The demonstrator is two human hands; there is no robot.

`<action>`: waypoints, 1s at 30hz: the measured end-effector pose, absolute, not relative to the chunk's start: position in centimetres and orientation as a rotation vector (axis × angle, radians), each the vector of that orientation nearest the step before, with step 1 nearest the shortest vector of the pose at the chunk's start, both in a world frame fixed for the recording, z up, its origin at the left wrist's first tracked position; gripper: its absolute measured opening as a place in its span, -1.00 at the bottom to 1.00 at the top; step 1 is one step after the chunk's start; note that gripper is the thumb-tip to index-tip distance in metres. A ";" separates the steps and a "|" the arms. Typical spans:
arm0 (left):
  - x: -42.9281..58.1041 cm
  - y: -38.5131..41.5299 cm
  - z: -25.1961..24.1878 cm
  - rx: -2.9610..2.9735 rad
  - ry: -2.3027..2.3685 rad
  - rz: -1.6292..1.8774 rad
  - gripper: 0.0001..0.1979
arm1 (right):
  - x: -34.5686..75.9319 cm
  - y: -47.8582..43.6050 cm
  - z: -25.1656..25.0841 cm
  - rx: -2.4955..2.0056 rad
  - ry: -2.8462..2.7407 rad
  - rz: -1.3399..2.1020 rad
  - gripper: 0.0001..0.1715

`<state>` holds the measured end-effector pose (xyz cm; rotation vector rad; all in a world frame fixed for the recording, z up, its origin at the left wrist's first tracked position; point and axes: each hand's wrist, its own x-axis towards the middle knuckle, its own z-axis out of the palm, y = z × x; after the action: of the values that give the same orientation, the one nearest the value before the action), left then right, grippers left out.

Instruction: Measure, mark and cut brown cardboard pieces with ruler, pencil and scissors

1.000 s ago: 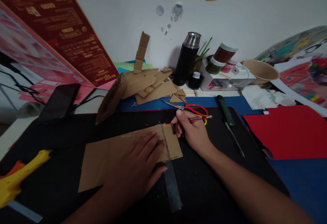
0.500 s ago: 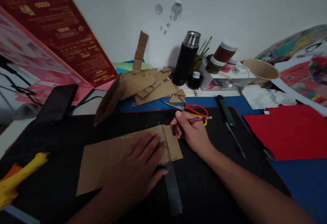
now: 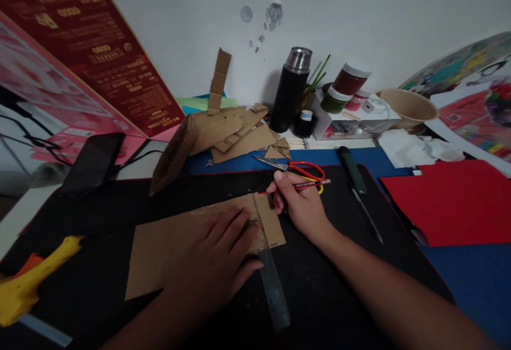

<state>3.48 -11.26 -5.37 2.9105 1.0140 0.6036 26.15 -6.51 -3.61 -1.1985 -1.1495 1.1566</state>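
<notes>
Cardbd sheet (image 3: 159, 243) matt; ruler (image 3: 275, 297) smooth plast.; flask cap (image 3: 299, 59) shiny mtl.

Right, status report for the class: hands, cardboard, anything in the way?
Left hand on cardboard and ruler. Right hand gripping pencil by ruler's far end. Scissors just beyond, possibly in the way.

Black flask (image 3: 291, 94) beside small bottle (image 3: 304, 126), yellow tool (image 3: 24, 292), perhaps a glue gun, at left

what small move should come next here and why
Probably draw the pencil along the ruler toward the body: the right hand has its tip near the far edge of the cardboard, beside the ruler, and the left hand spreads over both.
</notes>
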 end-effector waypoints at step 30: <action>3.6 -11.0 -5.5 2.904 0.974 0.679 -0.56 | 26.2 -6.6 -3.7 -1.195 -1.180 1.155 -0.39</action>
<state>3.62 -11.01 -5.45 2.9042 0.9744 0.6786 26.18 -6.57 -3.74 -1.1951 -1.1803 1.1552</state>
